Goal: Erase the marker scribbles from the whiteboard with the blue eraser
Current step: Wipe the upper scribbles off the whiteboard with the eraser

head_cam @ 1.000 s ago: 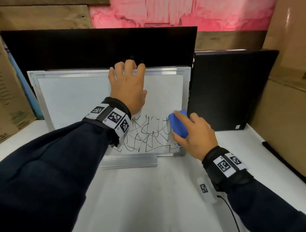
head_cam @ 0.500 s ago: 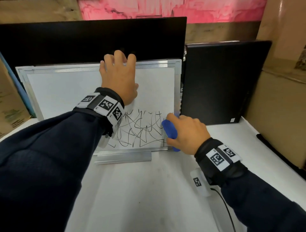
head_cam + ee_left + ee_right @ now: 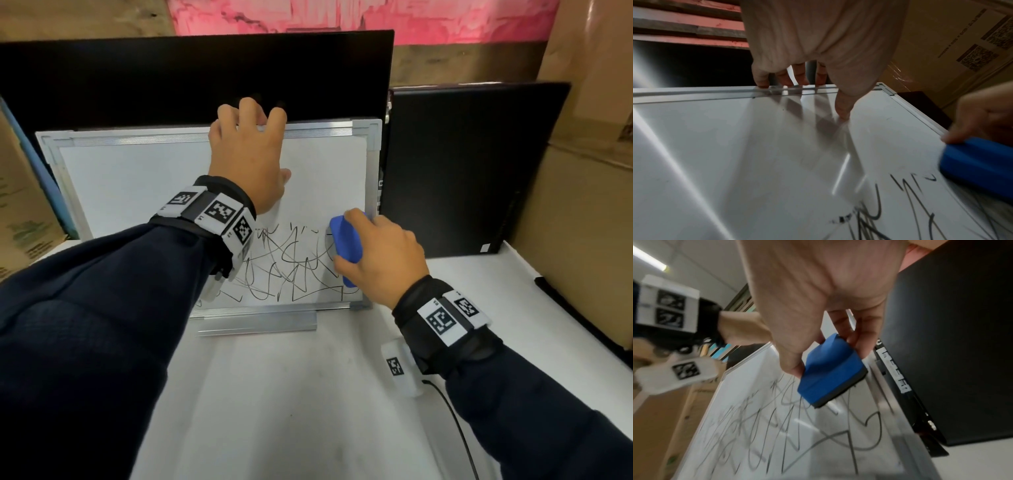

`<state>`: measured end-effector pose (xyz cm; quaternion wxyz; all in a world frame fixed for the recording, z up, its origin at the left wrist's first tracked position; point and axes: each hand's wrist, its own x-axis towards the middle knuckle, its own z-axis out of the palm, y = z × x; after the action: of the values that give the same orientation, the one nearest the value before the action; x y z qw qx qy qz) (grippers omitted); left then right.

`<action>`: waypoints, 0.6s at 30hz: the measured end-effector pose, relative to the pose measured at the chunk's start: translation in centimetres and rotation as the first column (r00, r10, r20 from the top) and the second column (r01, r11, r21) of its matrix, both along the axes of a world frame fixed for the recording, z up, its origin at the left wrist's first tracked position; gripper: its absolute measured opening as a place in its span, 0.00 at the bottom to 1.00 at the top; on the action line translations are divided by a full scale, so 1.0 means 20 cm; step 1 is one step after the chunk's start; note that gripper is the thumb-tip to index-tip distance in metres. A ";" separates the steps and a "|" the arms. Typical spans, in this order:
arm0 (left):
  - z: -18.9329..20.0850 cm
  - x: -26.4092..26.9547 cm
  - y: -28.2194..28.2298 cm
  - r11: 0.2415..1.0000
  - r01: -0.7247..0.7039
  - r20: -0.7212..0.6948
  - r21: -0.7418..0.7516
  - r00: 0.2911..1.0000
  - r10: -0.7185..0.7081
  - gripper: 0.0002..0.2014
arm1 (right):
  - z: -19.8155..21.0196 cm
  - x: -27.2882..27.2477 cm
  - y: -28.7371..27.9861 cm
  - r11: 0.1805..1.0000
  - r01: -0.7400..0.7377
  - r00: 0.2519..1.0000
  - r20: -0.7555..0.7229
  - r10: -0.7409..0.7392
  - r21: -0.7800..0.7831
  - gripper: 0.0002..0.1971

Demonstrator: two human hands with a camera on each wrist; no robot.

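A whiteboard (image 3: pixel 137 178) in an aluminium frame stands upright on the table, leaning on a black panel. Black marker scribbles (image 3: pixel 291 270) cover its lower right part; the scribbles (image 3: pixel 777 426) show again in the right wrist view. My left hand (image 3: pixel 250 150) grips the board's top edge, fingers curled over the frame (image 3: pixel 694 93) and thumb on the white face. My right hand (image 3: pixel 380 260) holds the blue eraser (image 3: pixel 346 246), thumb on one side and fingers on the other. The eraser (image 3: pixel 830 369) has its dark felt face against the board near the right edge.
A second black panel (image 3: pixel 462 171) stands right beside the board. Cardboard boxes (image 3: pixel 582 205) line the right side and another box (image 3: pixel 17 205) the left. An aluminium tray ledge (image 3: pixel 257 325) juts from the board's bottom. A cable (image 3: pixel 452 421) trails over the white table (image 3: pixel 291 411).
My right hand slid the eraser down the board's right edge, then back up a little. The left hand kept its grip on the top edge.
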<state>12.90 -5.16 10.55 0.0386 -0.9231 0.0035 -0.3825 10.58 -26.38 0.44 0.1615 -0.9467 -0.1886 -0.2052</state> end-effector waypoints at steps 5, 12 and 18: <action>0.01 0.00 0.02 0.999 0.021 -0.007 0.025 1.000 -0.021 0.32 | -0.07 -0.06 0.07 0.993 -0.060 0.993 -0.104 0.049 -0.105 0.27; 0.00 -0.01 0.03 0.999 0.019 0.005 0.029 1.000 -0.020 0.31 | -0.02 -0.03 0.10 1.000 -0.018 1.000 -0.018 0.018 -0.003 0.28; 0.00 -0.01 0.03 0.999 0.021 0.010 0.032 1.000 -0.021 0.31 | -0.03 -0.03 0.13 0.998 -0.053 0.999 -0.006 0.054 0.019 0.29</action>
<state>12.78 -4.50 10.48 0.0493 -0.9203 0.0190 -0.3875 10.04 -23.73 -0.09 0.1764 -0.9404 -0.2114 -0.1994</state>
